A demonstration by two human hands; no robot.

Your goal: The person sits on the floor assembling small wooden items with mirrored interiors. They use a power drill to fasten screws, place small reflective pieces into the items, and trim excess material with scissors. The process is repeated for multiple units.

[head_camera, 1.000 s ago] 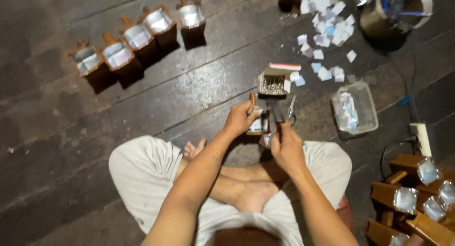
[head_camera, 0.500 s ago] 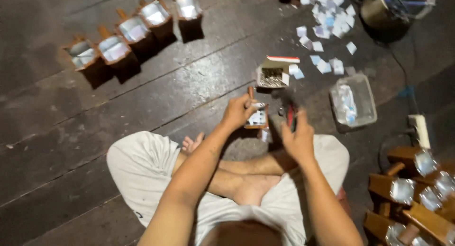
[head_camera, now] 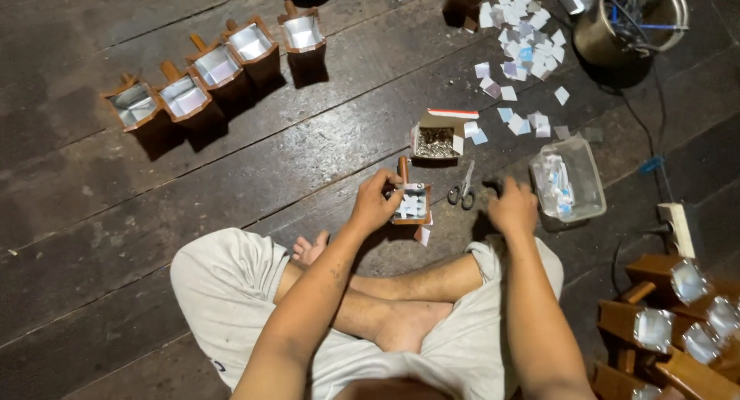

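Left hand point(head_camera: 375, 205) clamped on small wooden box point(head_camera: 411, 203), held just above floor point(head_camera: 116, 215) beside scissors point(head_camera: 463, 190). Right hand point(head_camera: 512, 207) now off the box, lowered near plastic tray point(head_camera: 590, 180); fingers apparently curled and empty, so probably fetching another piece.

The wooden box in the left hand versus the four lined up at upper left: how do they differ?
The held wooden box is gripped by the left hand close to the person's legs; the row of four boxes stands untouched on the floor, far from both hands. The held box shows small paper squares inside; the row's boxes show a plain pale lining. Both are small brown open-topped boxes with a stub handle.
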